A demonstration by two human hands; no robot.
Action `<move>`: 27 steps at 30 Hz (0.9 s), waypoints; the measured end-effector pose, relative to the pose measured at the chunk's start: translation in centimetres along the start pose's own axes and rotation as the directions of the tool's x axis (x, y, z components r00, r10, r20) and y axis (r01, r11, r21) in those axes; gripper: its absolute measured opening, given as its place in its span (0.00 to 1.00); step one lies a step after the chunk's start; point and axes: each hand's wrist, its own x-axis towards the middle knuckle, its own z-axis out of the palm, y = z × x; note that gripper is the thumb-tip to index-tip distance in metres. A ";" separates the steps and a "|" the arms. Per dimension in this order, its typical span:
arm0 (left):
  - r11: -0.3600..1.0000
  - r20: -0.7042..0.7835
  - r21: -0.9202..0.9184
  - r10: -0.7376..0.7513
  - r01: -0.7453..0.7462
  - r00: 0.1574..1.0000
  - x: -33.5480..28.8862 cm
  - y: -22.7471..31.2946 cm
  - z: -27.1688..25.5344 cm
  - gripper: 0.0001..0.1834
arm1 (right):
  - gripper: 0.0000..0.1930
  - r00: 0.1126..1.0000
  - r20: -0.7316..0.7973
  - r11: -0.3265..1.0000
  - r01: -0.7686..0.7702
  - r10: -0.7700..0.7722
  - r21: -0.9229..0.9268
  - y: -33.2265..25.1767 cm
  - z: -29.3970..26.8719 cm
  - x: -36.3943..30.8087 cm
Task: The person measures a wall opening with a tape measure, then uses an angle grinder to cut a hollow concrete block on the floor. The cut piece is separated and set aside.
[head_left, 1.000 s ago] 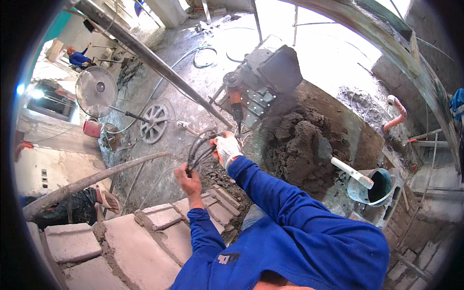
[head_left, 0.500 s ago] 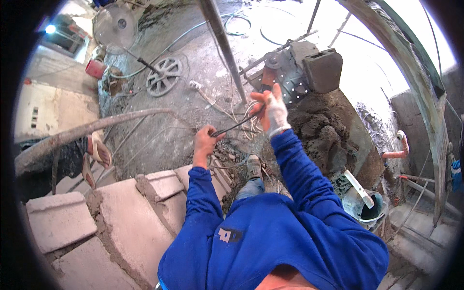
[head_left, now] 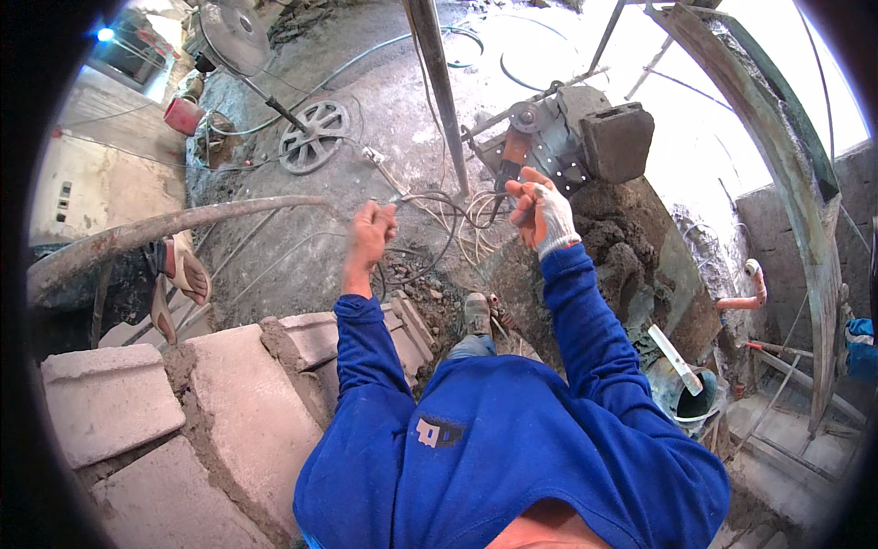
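My bare left hand (head_left: pixel 370 233) is closed, with a black power cord (head_left: pixel 445 195) at its fingertips. The cord hangs in loose loops between my hands and runs toward an orange-bodied power tool that looks like an angle grinder (head_left: pixel 516 150). That tool rests against a grey perforated piece beside a concrete block (head_left: pixel 618 142). My right hand (head_left: pixel 549 220), in a white glove with bare fingertips, is just below the tool. Its fingers are loosely bent and apart, and I see nothing in them.
A metal pole (head_left: pixel 434 91) stands ahead between my hands. Wet mortar (head_left: pixel 613 247) lies on a board at right, near a bucket (head_left: pixel 695 393). Pale blocks (head_left: pixel 242 389) sit at lower left. A fan (head_left: pixel 233 37), a curved pipe (head_left: pixel 183 220) and another person's sandalled foot (head_left: pixel 190 273) are at left.
My hands have moved apart, the left one leftward and the right one rightward. The cord, stretched between them before, now hangs in slack loops, and my right fingers have come away from it.
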 end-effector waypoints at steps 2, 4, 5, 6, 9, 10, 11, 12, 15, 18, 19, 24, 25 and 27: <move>0.997 -0.247 0.043 -0.055 0.068 0.968 0.6 -0.2 -0.9 0.19 | 0.22 0.981 0.191 0.993 0.012 0.011 -0.119 -1.6 0.5 -1.8; 0.976 -0.299 0.211 0.015 0.050 0.954 1.1 -0.7 -2.1 0.19 | 0.24 0.942 0.309 0.973 -0.064 0.133 -0.223 -4.3 1.4 -3.6; 0.969 -0.279 0.244 0.048 0.023 0.959 1.1 -1.1 -2.6 0.18 | 0.24 0.898 0.426 0.942 0.040 0.113 -0.333 -5.4 1.8 -5.0; 0.962 -0.260 0.274 0.062 0.012 0.964 1.2 -1.6 -3.0 0.18 | 0.23 0.899 0.421 0.914 0.066 0.120 -0.401 -6.3 2.4 -6.1; 0.915 -0.159 0.400 0.004 0.061 0.987 1.9 -3.0 -3.9 0.17 | 0.21 0.856 0.502 0.819 0.199 0.122 -0.539 -8.6 4.2 -9.4; 0.830 -0.121 0.549 -0.042 0.102 0.992 2.2 -3.4 -3.9 0.17 | 0.21 0.839 0.528 0.805 0.224 0.128 -0.550 -9.2 4.8 -10.3; 0.730 -0.085 0.673 -0.077 0.114 0.993 2.3 -3.6 -3.4 0.18 | 0.21 0.795 0.593 0.805 0.267 0.127 -0.530 -9.7 5.3 -11.1; 0.606 -0.059 0.784 -0.146 0.137 0.988 2.3 -3.5 -3.0 0.19 | 0.21 0.771 0.625 0.797 0.297 0.126 -0.527 -10.0 5.8 -11.8; 0.562 0.000 0.825 -0.114 0.065 0.993 1.7 -2.5 1.1 0.34 | 0.22 0.719 0.672 0.733 0.360 0.176 -0.577 -11.0 6.9 -13.5; 0.613 0.819 -0.324 -0.200 0.720 0.538 -0.1 -0.5 7.6 0.53 | 0.28 0.606 0.771 0.669 0.492 0.196 -0.557 -10.0 8.0 -14.5; 0.437 0.804 -0.452 -0.178 0.778 0.567 -0.2 0.5 9.3 0.46 | 0.25 0.438 0.849 0.556 0.645 0.294 -0.525 -10.1 8.2 -14.4; 0.198 0.557 -0.821 0.071 0.536 0.827 3.1 8.7 6.0 0.15 | 0.29 0.417 0.625 0.618 0.172 0.660 -0.767 -5.5 4.9 -14.9; 0.292 0.435 -0.864 0.025 0.410 0.900 2.3 10.3 5.0 0.12 | 0.34 0.586 0.615 0.754 0.009 0.528 -0.656 -4.7 4.3 -13.9; 0.564 0.390 -0.794 0.185 0.228 0.902 -0.8 12.8 4.5 0.16 | 0.44 0.831 0.418 0.902 -0.209 0.367 -0.378 -3.9 4.4 -10.1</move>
